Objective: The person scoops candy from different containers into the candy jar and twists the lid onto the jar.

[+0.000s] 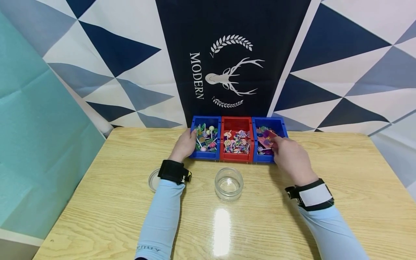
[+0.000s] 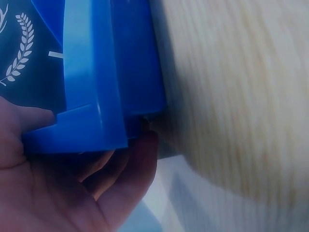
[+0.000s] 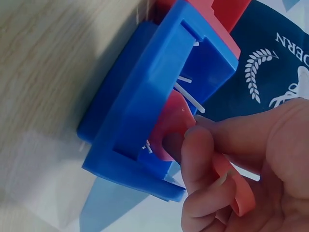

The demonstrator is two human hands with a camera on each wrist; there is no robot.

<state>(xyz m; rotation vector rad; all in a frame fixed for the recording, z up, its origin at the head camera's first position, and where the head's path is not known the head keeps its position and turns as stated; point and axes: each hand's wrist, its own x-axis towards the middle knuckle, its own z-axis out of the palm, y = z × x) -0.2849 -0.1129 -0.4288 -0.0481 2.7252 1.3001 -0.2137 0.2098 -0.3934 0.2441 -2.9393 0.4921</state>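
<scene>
Three small bins stand in a row: a left blue bin (image 1: 204,155), a red bin (image 1: 236,157) and a right blue bin (image 1: 264,158), each with small lollipops inside. My left hand (image 1: 184,146) grips the left bin by its outer side, thumb on the rim and fingers curled below. At the right bin, my right hand (image 1: 292,157) holds a pinkish-red scoop (image 3: 171,123) by its handle. The scoop's head is inside that bin, among the candies; part of it is hidden by my fingers and the bin wall.
An open clear glass jar (image 1: 229,196) stands on the wooden table (image 1: 260,224) in front of the bins. A round lid (image 1: 153,180) lies left of it, partly hidden by my left wrist. Behind the bins hangs a patterned cloth (image 1: 234,21).
</scene>
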